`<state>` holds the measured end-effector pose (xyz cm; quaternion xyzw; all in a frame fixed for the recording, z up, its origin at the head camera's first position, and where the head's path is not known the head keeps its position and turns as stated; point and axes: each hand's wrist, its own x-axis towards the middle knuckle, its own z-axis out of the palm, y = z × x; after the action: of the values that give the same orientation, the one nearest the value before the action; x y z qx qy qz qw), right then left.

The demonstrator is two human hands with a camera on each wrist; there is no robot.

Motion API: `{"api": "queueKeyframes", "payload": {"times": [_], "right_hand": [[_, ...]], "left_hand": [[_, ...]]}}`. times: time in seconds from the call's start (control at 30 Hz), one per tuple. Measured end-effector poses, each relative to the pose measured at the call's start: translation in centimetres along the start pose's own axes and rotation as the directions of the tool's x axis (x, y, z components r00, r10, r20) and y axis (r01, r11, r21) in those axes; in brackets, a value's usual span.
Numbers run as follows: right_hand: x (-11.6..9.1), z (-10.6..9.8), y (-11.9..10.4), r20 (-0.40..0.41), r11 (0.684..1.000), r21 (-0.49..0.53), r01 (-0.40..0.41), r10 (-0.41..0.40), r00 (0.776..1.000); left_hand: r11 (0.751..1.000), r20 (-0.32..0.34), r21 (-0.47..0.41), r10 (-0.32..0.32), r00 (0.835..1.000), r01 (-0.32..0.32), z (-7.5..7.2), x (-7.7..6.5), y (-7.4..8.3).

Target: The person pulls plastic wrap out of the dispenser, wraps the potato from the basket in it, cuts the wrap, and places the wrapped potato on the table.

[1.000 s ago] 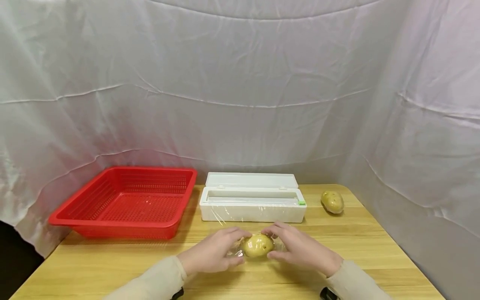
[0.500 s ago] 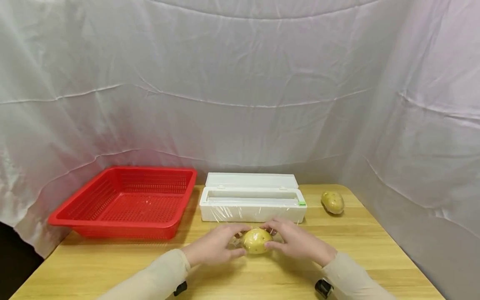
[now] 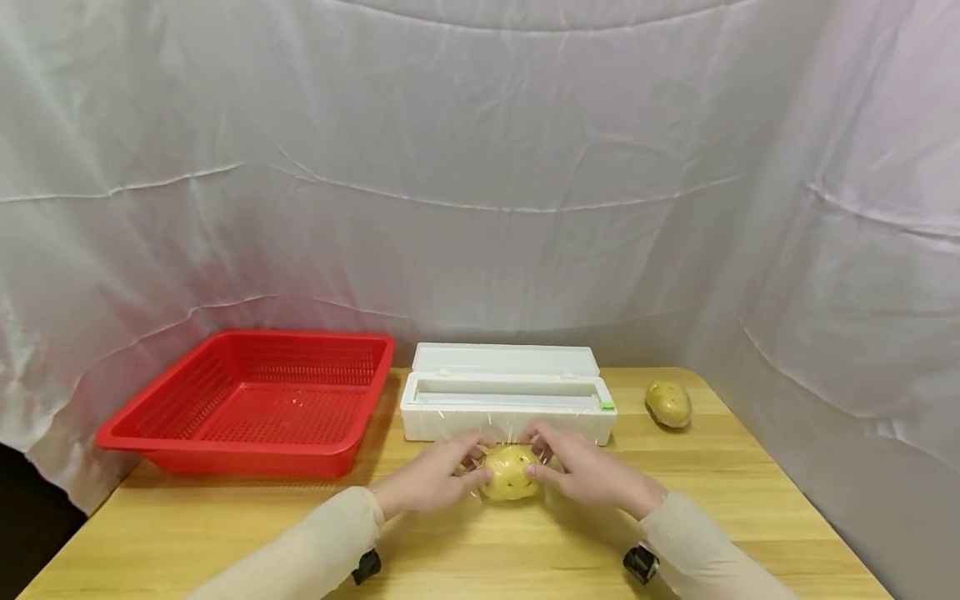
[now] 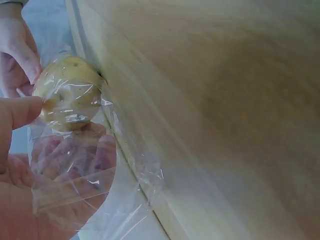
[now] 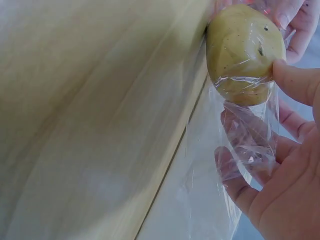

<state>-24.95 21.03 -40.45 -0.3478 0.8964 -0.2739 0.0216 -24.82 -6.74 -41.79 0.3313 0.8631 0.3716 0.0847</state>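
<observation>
Low in the centre of the head view, the left hand (image 3: 429, 478) and right hand (image 3: 596, 473) pinch the potato (image 3: 511, 476) from opposite sides, presumably to hold the clear film (image 4: 70, 187) close around it

Pale grey, satiny cloth (image 3: 480, 250) hangs behind the counter (image 3: 195, 521) and along both its sides, wrinkled and crossed by long horizontal creases, with faint pink tints at left and upper right. The counter has a light, yellowish wood grain and a rounded far right corner. At lower left, beyond the cloth's edge, lies a black area (image 3: 30, 508). The light is soft.
</observation>
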Motion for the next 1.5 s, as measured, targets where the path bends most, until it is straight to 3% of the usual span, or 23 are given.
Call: {"api": "queueKeyframes", "payload": {"times": [0.2, 0.4, 0.6, 0.77, 0.93, 1.03, 1.2, 1.27, 1.33, 1.5], "right_hand": [[0.3, 0.2, 0.4, -0.002, 1.000, -0.001, -0.004, 0.004, 1.000], [0.8, 0.6, 1.0, 0.010, 1.000, 0.016, -0.024, 0.024, 1.000], [1.4, 0.8, 1.4, -0.016, 1.000, -0.007, -0.024, 0.024, 1.000], [1.8, 0.9, 1.3, -0.045, 0.998, -0.058, -0.009, 0.006, 0.999], [2.0, 0.7, 1.2, -0.043, 0.997, -0.078, -0.014, 0.010, 0.999], [1.9, 0.5, 1.1, -0.038, 0.997, -0.081, -0.021, 0.018, 0.999], [1.5, 0.2, 0.9, -0.051, 0.993, -0.102, -0.053, 0.048, 0.998], [1.4, 0.2, 0.8, -0.058, 0.990, -0.129, -0.062, 0.055, 0.997], [1.2, 0.2, 0.7, -0.068, 0.984, -0.164, -0.063, 0.052, 0.996], [1.0, 0.5, 0.5, -0.097, 0.971, -0.226, -0.075, 0.054, 0.994]], "left_hand": [[0.997, -0.004, -0.065, -0.029, 1.000, 0.029, -0.1, 0.4, 0.0], [0.997, -0.018, -0.052, -0.049, 0.999, 0.048, 0.0, 0.8, -0.3], [0.999, -0.062, 0.036, -0.031, 0.998, 0.033, -0.2, 1.4, -0.6], [0.980, -0.105, 0.196, 0.053, 0.993, -0.032, -0.4, 1.7, -1.0], [0.958, -0.146, 0.288, 0.041, 0.988, 0.003, -0.7, 1.5, -0.5], [0.910, -0.168, 0.414, 0.104, 0.980, -0.026, -0.6, 1.3, 0.1], [0.729, -0.116, 0.665, 0.315, 0.942, -0.162, 0.1, 1.2, 1.1], [0.690, -0.099, 0.703, 0.337, 0.936, -0.174, 0.4, 1.2, 1.4], [0.689, -0.100, 0.705, 0.327, 0.940, -0.164, 0.6, 1.2, 1.5], [0.742, -0.115, 0.659, 0.263, 0.958, -0.125, 0.8, 1.4, 1.2]]}}
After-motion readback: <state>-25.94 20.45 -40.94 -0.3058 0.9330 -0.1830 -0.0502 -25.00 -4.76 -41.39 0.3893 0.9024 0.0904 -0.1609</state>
